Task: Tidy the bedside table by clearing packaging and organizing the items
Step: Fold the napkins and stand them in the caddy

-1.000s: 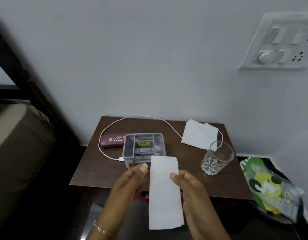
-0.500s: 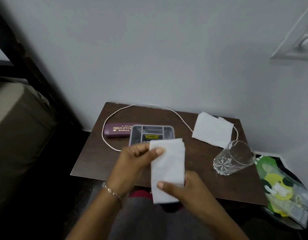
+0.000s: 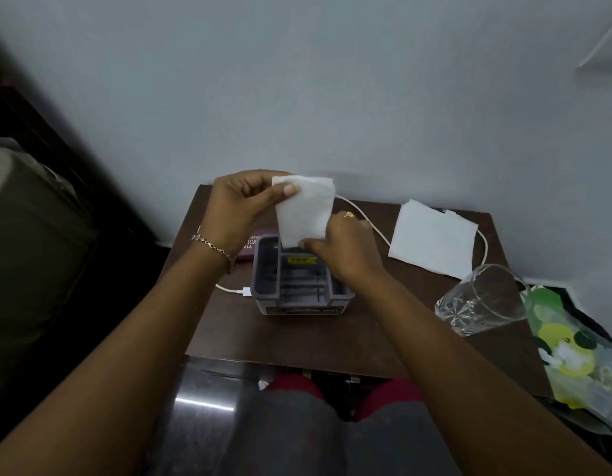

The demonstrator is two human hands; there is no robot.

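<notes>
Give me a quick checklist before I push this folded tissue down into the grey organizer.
1. Grip on the folded tissue: left hand pinches its top, right hand pinches its lower edge. Ok.
2. Tissue's lower edge above the rear section of the organizer. Ok.
3. That section free inside: hidden by tissue and hand. Cannot tell.
4. Glass apart from the right hand. Ok.
5. Second tissue put away: it lies loose on the table. Not ok.

The folded paper napkin (image 3: pixel 306 214) is white, the plastic organiser box (image 3: pixel 265 269) grey with a yellow label (image 3: pixel 300 260), the plastic packet (image 3: pixel 569 352) green with yellow blotches.
</notes>
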